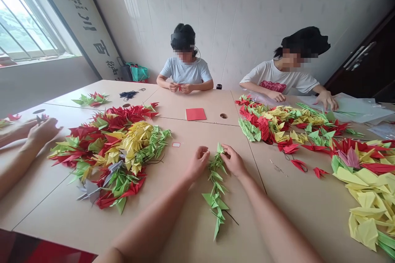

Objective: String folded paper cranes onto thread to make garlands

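A strand of green folded-paper cranes (217, 189) lies lengthwise on the table between my forearms, a dark cord end sticking out near its lower part. At its top, the fingers of my right hand (233, 161) are closed on the uppermost green paper crane (220, 148). My left hand (198, 163) is just left of the strand's top, fingers loosely bent with a gap at the thumb. Nothing shows in it, and it looks apart from the paper.
Piled crane strands (123, 144) lie left, more strands (271, 121) and yellow cranes (364, 201) right. Beyond my hands are red paper (195, 114) and a table hole (223, 116). Two people sit opposite; another person's hands (43, 131) hold a grey piece at left.
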Available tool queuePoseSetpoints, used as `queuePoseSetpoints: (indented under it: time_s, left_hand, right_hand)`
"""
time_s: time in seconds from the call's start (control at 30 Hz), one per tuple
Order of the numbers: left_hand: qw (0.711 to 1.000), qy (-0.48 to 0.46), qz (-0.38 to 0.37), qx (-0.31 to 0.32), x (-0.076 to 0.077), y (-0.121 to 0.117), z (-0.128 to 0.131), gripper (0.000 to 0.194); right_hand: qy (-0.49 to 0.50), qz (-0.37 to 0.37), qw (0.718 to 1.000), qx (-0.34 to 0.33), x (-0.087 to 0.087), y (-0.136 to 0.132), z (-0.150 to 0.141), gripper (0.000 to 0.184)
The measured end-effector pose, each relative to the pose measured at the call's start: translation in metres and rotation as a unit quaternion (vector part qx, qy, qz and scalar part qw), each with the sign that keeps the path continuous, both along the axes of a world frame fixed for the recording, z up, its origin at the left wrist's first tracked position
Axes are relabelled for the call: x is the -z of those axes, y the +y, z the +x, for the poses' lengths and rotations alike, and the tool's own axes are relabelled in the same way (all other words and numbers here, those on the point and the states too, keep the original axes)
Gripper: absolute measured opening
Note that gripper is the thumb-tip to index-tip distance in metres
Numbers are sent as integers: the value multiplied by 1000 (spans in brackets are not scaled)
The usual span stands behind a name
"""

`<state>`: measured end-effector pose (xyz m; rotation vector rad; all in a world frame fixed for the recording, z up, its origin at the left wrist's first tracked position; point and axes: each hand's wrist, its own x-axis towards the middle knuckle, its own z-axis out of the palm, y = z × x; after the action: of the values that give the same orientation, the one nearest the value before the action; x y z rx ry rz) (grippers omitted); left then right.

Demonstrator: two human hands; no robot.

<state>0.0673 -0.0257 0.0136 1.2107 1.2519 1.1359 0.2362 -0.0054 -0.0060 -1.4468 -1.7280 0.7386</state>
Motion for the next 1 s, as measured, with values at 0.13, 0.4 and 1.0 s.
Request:
queuePoseSetpoints:
  time_s: [0.13, 0.4, 1.0]
  left_hand:
    - [997, -45, -38, 56, -6, 28, 0, 32]
    - [986, -85, -51, 134, -6, 80, 3, 31]
    - [986, -139, -51, 77, -6, 102, 9, 37]
  right_hand:
    - [40, -4, 998, -42, 2, 20, -9, 27]
    - [90, -12, 994, -57, -2, 60, -8, 23]
    - [182, -102, 977, -53, -12, 90, -11, 38]
